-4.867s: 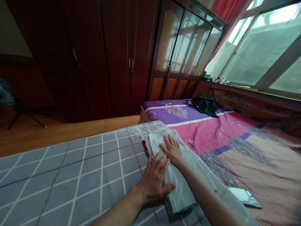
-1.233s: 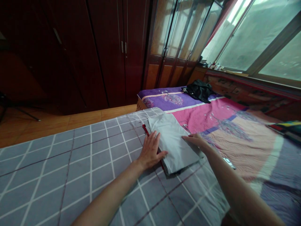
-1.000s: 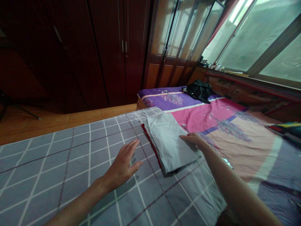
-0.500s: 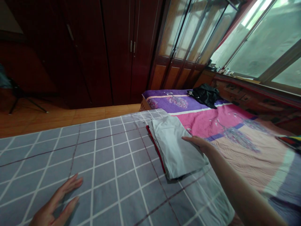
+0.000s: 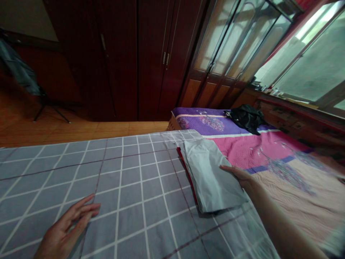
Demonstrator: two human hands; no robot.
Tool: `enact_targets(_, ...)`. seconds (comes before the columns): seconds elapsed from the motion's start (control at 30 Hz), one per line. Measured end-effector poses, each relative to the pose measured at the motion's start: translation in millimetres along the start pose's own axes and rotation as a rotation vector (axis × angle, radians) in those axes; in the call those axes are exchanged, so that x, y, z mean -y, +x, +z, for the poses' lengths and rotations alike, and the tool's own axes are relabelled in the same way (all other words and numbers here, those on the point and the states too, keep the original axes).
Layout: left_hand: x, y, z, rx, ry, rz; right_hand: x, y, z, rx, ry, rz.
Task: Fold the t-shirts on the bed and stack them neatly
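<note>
Folded grey cloth [image 5: 211, 176] lies on the checked sheet [image 5: 129, 180]; right hand [image 5: 239, 177] touches its edge flat-fingered, left hand [image 5: 67, 230] well apart, fingers spread.

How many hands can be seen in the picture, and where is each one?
2. The left hand lies open on the grey checked sheet; the right hand rests on the folded grey cloth's right edge.

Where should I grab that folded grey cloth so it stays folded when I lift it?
Probably best by its long sides, one hand on each. The folded grey cloth lies flat on the checked sheet, stacked in layers. The right hand already touches its right edge; the left hand could slide under the left one, scooping up every layer.
</note>
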State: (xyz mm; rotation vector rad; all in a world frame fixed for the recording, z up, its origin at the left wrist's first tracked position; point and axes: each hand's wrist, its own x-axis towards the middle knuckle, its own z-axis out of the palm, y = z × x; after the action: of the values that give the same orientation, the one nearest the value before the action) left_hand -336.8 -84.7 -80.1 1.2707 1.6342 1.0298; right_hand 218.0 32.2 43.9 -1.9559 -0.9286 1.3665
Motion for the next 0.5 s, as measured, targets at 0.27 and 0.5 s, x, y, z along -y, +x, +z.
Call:
enact_targets(0.27,-30,-8,4.0,-0.012,-0.033,0.038,19,-20,12,0.040,0.298,0.240)
enact_targets(0.5,-46,-13,2.8,0.058,-0.166,0.043,69,-48,61,-0.030,0.030,-0.082)
